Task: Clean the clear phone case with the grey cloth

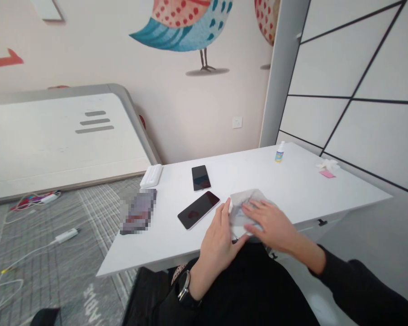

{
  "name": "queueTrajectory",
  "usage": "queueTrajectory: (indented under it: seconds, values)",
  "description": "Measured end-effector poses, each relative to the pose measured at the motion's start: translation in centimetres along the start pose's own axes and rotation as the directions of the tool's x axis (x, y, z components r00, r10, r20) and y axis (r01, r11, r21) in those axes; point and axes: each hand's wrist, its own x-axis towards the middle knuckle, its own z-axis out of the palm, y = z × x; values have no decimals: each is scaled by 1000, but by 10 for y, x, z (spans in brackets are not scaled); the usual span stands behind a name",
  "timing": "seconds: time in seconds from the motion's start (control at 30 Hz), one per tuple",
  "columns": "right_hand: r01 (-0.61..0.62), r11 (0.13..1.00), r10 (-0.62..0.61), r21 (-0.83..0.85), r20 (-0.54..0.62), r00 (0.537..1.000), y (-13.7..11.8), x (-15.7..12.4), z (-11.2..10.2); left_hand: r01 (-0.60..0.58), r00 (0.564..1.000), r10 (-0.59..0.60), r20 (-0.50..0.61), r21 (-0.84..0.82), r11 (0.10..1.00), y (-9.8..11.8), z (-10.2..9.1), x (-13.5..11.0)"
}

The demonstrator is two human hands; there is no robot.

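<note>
Right hand spread flat on the pale cloth, left hand along its left edge, grip unclear; I'd best press evenly!

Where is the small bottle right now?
In the head view, the small bottle stands on the right part of the white desk near its far edge, beyond the right hand and left of the pink slip.
</note>
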Motion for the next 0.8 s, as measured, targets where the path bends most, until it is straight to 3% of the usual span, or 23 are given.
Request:
queueTrajectory:
  seconds: [0.1, 0.2, 0.33, 0.43, 0.57, 0.63, 0.7, 0.77, 0.8]
  values:
    - [91, 994, -97, 58, 97, 991, -2, 3, -5, -21, 1000, 21, 2, -20, 1000, 0, -1, 1]
    - [-34, 999, 35, -4, 63, 997, -4, 7, -11, -24, 1000, 24, 4, -22, 999, -1, -2, 2]
    - [83, 993, -94, 85, 136, 986, -10, 9, -14, -35, 999, 35, 6, -31, 999, -3, -3, 3]
    - [57, 994, -68, 96, 116, 991, -14, 10, -15, -22, 1000, 22, 8, -54, 998, -3, -4, 3]
    - [139, 977, -153, 160, 80, 985, -7, 14, -27, 5, 1000, -4, 10, -99, 995, -5, -6, 4]
    - [35, 982, -17, 186, -97, 995, 6, 16, -35, 18, 1000, -17, 16, -111, 994, -6, -7, 4]
    - [-138, 975, 185, 175, -288, 940, 24, 18, -40, 33, 999, -30, 29, -113, 993, -7, -8, 5]
    - [-267, 954, 298, 136, -348, 889, 43, 19, -39, 50, 998, -46, 36, -116, 992, -7, -9, 5]
    - [-288, 951, 310, 116, -331, 891, 51, 20, -37, 59, 998, -55, 36, -120, 991, -7, -9, 4]
